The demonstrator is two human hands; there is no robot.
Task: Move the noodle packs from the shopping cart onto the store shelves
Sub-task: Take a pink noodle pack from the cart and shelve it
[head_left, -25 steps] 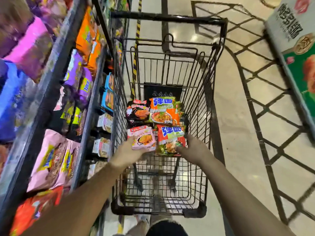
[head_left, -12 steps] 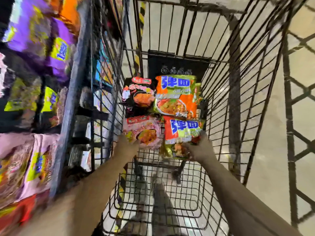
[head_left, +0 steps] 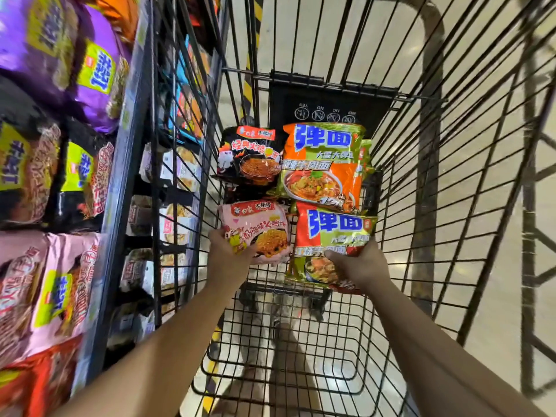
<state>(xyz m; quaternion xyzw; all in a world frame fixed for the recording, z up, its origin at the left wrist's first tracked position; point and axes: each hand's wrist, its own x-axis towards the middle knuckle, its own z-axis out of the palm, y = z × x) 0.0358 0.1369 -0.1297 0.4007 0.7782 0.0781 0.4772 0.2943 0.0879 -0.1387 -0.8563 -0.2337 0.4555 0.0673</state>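
Pink noodle pack (head_left: 258, 233) is pinched at its near-left corner by the left hand (head_left: 228, 254); green-and-orange noodle pack (head_left: 334, 245) is held at its near edge by the right hand (head_left: 361, 266). Both grips are closed on packs inside the shopping cart (head_left: 436, 206). Long axes run away from the person. Store shelves (head_left: 126, 145) lie directly left, just beside the cart wall, so the left hand is nearer. Two more packs are left further in: black pack (head_left: 249, 158), orange pack (head_left: 322, 167). The shelf faces look crowded; room is judged tight.
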